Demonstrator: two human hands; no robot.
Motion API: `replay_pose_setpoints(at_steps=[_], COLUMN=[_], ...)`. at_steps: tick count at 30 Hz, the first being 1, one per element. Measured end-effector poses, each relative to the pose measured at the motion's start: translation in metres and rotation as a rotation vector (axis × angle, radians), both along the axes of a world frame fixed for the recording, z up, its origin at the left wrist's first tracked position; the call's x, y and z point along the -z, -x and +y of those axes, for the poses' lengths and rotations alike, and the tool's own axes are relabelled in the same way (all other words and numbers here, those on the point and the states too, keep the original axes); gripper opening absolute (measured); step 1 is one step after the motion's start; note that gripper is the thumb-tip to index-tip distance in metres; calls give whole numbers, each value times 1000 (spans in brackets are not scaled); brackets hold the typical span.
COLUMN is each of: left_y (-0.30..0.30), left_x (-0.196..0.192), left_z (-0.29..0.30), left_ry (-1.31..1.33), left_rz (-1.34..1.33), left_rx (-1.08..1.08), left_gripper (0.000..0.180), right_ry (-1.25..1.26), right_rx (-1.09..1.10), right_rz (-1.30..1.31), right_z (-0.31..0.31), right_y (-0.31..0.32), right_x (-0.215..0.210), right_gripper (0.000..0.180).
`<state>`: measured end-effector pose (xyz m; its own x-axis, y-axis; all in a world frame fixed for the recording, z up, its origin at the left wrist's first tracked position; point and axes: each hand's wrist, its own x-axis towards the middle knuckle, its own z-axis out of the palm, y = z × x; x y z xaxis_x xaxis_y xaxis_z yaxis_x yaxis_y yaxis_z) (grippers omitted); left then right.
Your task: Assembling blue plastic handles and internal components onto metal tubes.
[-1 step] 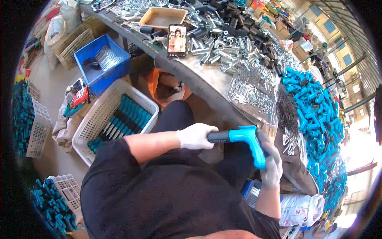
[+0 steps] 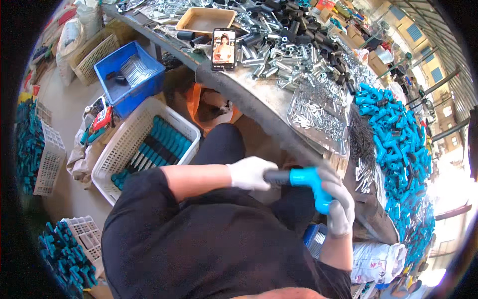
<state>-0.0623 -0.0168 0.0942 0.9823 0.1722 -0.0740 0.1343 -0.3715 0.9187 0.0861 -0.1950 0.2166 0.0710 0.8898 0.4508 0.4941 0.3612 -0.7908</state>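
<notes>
Above my lap I hold a turquoise pistol-shaped handle [image 2: 306, 176] with a black tube [image 2: 277, 176] at its left end. In a white glove, my left hand [image 2: 251, 173] is closed round the outer end of that tube. My right hand [image 2: 338, 199], in a greyish-white glove, is closed on the handle's right side, its fingers bent over the back of the piece. The grip part of the handle slants down toward my right wrist. Motion blur softens the right fingers and the tube, and the right palm covers part of the handle.
The workbench bears a phone [image 2: 223, 49], a tan tray [image 2: 205, 21], metal sleeves [image 2: 271, 70], a wire tray [image 2: 318, 117] of small pins and a heap of turquoise handles [image 2: 398, 144]. At left stand a white crate [image 2: 112, 149] of finished-looking tools and a blue bin [image 2: 128, 82].
Both hands and the piece have shifted slightly right. The right fingers, straighter along the handle before, are now bent round it, and the handle has turned a little.
</notes>
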Motion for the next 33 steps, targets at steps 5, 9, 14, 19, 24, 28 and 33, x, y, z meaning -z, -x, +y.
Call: replay_pose_setpoints(at_steps=[5,9,14,19,24,28,33], left_y=[2,2,-3,8,-3,-4,12], left_x=[-6,-1,15,1,28,-1,3], left_z=[-23,15,-38,14,-33,-16,-5], left_ry=[-192,-130,-98,-94,-82,-189,104], left_rz=[-244,-228,-258,-197,-218,-174,-126], left_rx=[98,-92,173,-148,146,118,120], left_gripper=[27,24,25,24,23,25,26], right_ry=[392,45,414,165,191,386,-12], right_rx=[392,235,217,327,178,442,272], right_rz=[133,175,12,157,-254,-53,-873], right_z=[27,2,49,4,44,37,15], right_y=[-54,-11,-24,-35,6,-52,-41], right_x=[-12,22,-36,32,-29,-3,13], right_gripper=[50,49,38,44,27,25,48])
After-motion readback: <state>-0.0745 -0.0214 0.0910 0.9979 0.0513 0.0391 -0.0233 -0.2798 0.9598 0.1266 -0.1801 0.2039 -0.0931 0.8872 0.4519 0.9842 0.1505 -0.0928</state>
